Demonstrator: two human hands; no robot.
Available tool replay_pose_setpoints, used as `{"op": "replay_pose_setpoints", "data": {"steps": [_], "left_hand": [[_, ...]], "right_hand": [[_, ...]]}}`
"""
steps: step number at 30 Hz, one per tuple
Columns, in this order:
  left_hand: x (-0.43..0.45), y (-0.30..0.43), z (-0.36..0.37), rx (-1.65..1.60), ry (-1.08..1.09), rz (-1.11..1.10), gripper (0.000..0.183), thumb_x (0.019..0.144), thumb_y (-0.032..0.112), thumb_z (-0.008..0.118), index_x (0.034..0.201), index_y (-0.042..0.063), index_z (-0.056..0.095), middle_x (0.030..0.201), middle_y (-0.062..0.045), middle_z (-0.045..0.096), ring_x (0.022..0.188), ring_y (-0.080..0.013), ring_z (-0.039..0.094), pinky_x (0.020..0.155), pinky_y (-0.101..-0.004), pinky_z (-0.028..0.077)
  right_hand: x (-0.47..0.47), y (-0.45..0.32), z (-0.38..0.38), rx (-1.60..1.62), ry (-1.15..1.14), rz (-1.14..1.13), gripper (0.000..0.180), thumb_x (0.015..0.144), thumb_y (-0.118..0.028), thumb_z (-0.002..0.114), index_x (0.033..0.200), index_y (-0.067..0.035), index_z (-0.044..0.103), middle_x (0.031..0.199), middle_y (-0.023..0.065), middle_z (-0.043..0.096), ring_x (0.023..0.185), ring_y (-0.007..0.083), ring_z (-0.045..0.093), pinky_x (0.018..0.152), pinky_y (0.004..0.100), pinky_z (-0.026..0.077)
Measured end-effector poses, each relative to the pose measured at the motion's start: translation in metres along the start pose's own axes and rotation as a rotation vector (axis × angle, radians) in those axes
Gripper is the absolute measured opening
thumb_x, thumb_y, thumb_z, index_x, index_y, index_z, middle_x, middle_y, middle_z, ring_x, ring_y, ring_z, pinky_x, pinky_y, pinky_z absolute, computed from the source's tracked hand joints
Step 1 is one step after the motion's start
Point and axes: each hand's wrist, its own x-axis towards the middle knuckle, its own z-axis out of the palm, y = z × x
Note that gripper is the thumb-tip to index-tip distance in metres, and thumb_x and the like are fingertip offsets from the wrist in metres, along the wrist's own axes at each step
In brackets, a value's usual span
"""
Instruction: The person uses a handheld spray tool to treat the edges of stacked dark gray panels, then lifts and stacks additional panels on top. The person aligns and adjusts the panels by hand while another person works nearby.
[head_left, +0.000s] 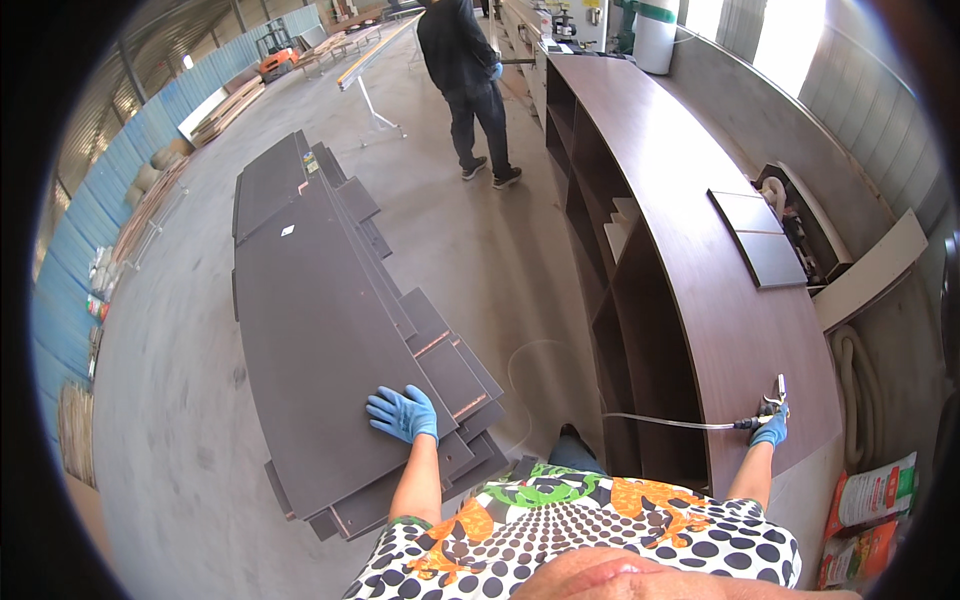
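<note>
My left hand (405, 415), in a blue glove, lies palm down with fingers spread on the top panel of a stack of dark brown boards (330, 322). The boards are staggered, and some show raw or notched edges on the right side. My right hand (771, 429), also gloved in blue, grips an air blow gun (772, 405) over the near end of a long brown cabinet top (739, 337). A clear air hose (667, 422) runs left from the gun and hangs over the cabinet's edge.
Two small dark panels (757, 232) lie on the cabinet top, above open shelves (600, 187). A person (469, 75) in dark clothes stands ahead between stack and cabinet. Printed bags (874, 495) and a thick hose (855, 397) are at right. An orange forklift (276, 56) stands far off.
</note>
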Motion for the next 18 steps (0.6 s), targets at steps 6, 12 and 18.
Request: {"op": "replay_pose_setpoints", "data": {"steps": [6,12,18], "left_hand": [[-0.018,0.033,0.019,0.039,0.069,-0.003,0.075,0.103,0.052,0.041,0.160,0.002,0.040,0.169,-0.026,0.029,0.158,-0.0442,0.022,0.126,-0.0635,0.014],[0.003,0.027,0.042,0.038,-0.007,0.005,0.075,0.103,0.052,0.041,0.159,0.002,0.041,0.169,-0.026,0.030,0.158,-0.0439,0.023,0.126,-0.0628,0.014],[-0.010,0.076,0.122,0.078,0.048,0.011,0.077,0.102,0.056,0.041,0.161,0.005,0.038,0.168,-0.026,0.030,0.157,-0.0457,0.025,0.125,-0.0645,0.017]], "right_hand": [[0.036,-0.003,0.023,-0.011,-0.050,-0.005,0.034,0.102,-0.039,0.070,0.108,-0.006,0.070,0.084,0.0059,0.072,0.067,0.0204,0.069,0.062,0.0333,0.058],[0.025,0.025,0.026,-0.020,-0.013,-0.023,0.036,0.102,-0.038,0.070,0.112,-0.003,0.071,0.090,0.0080,0.073,0.067,0.0216,0.070,0.061,0.0344,0.059],[0.091,0.071,0.062,-0.026,-0.049,-0.028,0.033,0.102,-0.035,0.069,0.107,-0.002,0.073,0.088,0.0069,0.074,0.067,0.0209,0.069,0.062,0.0356,0.060]]}}
